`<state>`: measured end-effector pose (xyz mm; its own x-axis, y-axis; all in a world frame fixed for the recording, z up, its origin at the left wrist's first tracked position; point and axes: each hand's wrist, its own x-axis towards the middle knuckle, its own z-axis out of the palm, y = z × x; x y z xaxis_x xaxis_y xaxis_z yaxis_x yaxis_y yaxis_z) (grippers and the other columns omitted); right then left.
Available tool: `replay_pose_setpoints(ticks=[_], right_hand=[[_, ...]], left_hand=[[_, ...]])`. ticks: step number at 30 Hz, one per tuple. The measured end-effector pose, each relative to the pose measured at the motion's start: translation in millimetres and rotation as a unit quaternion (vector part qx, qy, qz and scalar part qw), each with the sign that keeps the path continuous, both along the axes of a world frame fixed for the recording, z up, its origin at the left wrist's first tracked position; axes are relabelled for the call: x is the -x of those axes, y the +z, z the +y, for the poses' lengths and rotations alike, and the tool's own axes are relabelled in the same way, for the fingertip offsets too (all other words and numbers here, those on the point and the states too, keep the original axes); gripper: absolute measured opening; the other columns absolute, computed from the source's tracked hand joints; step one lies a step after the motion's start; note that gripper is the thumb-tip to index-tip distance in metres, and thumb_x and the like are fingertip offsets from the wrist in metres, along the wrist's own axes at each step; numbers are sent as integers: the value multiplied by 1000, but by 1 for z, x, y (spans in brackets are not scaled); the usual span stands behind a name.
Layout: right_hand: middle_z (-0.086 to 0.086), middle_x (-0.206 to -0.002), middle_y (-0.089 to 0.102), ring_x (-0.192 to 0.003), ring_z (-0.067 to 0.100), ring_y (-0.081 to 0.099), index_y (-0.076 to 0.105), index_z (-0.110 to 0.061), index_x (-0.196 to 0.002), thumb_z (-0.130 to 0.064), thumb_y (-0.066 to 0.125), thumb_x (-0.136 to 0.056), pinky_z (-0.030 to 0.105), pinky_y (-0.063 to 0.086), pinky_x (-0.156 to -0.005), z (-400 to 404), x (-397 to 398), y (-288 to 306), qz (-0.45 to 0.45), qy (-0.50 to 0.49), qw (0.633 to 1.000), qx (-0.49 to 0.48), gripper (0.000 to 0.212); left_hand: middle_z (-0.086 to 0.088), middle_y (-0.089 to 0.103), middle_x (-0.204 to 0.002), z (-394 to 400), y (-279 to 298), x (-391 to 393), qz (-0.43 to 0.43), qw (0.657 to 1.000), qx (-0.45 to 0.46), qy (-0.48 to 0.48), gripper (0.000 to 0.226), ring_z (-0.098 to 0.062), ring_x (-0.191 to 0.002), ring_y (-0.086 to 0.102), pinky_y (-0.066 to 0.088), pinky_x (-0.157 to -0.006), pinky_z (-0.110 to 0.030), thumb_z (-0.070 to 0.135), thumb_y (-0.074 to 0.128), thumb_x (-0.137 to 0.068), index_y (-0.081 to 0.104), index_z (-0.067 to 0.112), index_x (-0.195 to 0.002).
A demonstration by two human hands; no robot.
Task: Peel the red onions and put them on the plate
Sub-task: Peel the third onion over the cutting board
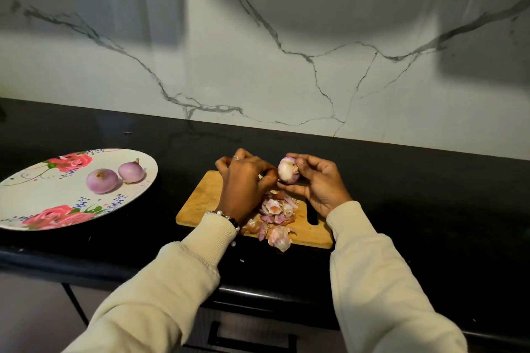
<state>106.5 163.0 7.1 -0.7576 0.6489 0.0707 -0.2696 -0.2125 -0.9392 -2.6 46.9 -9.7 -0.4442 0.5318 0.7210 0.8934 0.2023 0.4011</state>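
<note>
A: Purple-white onion (287, 170) is sitting in the right hand (317, 183), up over the wooden board (206, 200). Fingers are curling round it, so that grip is holding tight.

B: And the left hand (243, 180)?

A: It's right beside the onion, fingertips pinching together at its side. Prob. tugging a bit of skin, but I can't tell for sure, it's too small.

B: What's on the plate (34, 195)?

A: Two peeled onions (102, 180), touching, on the left of the bench (415, 180).

B: What could go wrong?

A: Onion is smooth w/o skin, so I think it could be slipping out & rolling off the bench. Also peels (276, 210) are piling near the board's front edge, some hanging over, so they could be dropping off.
</note>
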Motion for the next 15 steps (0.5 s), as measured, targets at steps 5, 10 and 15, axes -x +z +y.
replay_pose_setpoints(ticks=[5, 10, 15], right_hand=[[20, -108, 65, -94, 36, 68, 65, 5, -99, 0, 40, -104, 48, 62, -67, 1, 0, 4, 24, 13, 998, 64, 26], [22, -111, 63, -100, 39, 65, 63, 6, -100, 1, 37, -104, 49, 62, -64, 3, -1, 4, 37, 11, 994, 105, 27], [18, -101, 68, -86, 30, 70, 66, 0, -100, -2, 37, -105, 42, 63, -65, 2, -3, 4, 10, 7, 998, 57, 30]], left_hand=[[15, 70, -92, 1, 0, 2, -11, 1000, -14, 6, 13, -5, -97, 42, 11, -76, -31, 27, 67, -87, 74, 31, -97], [15, 71, -92, 3, 1, 1, -14, 998, -52, -11, 14, -10, -97, 52, 14, -76, -32, 29, 68, -88, 74, 34, -100], [12, 72, -86, 2, -1, -1, 24, 997, -63, -47, 22, -13, -91, 56, 13, -73, -30, 41, 64, -84, 76, 29, -98]])
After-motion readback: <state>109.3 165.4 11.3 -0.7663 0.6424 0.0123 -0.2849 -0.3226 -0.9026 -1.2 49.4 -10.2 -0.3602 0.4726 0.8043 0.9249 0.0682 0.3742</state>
